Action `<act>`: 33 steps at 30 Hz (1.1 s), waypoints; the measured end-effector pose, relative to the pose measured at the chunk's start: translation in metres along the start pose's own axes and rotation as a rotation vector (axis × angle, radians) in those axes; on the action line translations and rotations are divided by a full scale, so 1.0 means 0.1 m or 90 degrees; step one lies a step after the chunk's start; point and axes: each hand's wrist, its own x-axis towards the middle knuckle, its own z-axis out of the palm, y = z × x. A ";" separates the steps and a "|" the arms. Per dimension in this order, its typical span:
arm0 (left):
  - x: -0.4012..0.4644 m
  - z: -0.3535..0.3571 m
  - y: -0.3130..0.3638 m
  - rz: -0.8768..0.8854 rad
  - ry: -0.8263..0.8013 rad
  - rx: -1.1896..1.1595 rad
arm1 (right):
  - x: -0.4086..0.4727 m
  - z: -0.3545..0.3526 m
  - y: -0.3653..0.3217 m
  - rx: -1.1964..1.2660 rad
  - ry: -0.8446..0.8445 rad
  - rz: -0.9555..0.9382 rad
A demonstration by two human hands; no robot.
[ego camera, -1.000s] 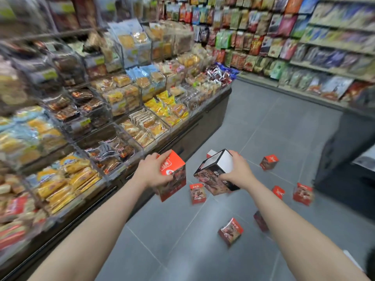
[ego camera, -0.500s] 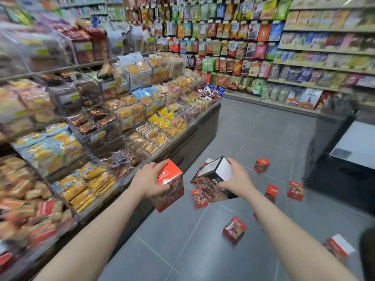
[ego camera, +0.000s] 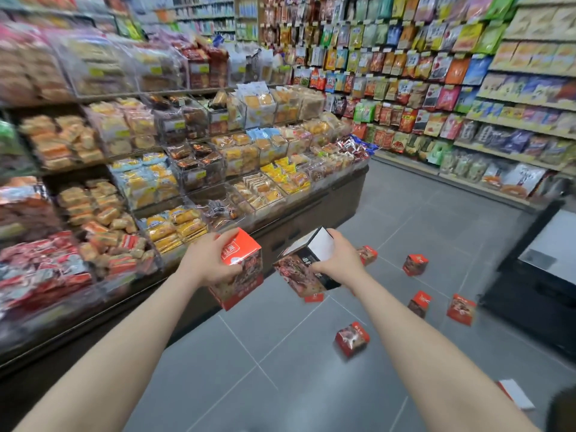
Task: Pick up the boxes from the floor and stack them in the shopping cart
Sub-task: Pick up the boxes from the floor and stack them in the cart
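Holding 2 boxes above the grey floor (ego camera: 280, 385), we are gripping a red box (ego camera: 241, 269) in our left hand (ego camera: 208, 260) and a black-and-white box (ego camera: 307, 266) in our right hand (ego camera: 338, 260). Clear bins (ego camera: 199, 169) on the left are holding wrapped snacks. More red boxes (ego camera: 352, 338) are lying scattered on the floor ahead, printed with food pictures.

Tiered snack display (ego camera: 218, 169) on left w/ wrapped cakes & buns in clear bins — wall shelves (ego camera: 467, 88) of hanging packets (blurred labels) at back; grey tiled floor (ego camera: 420, 219)
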 end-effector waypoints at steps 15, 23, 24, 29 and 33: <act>-2.67 -0.43 -0.82 -0.193 0.074 -0.003 | -1.58 0.73 -1.26 -0.053 -0.174 -0.156; -4.40 -0.98 -1.82 -0.291 0.126 0.018 | -2.74 1.59 -2.41 0.020 -0.250 -0.245; -4.60 -1.04 -1.95 -0.305 0.127 0.025 | -2.89 1.70 -2.54 0.027 -0.261 -0.253; -5.49 -1.30 -2.49 -0.377 0.148 0.045 | -3.52 2.21 -3.18 0.037 -0.314 -0.296; -5.95 -1.41 -2.90 -0.419 0.179 0.028 | -3.79 2.61 -3.65 0.027 -0.363 -0.353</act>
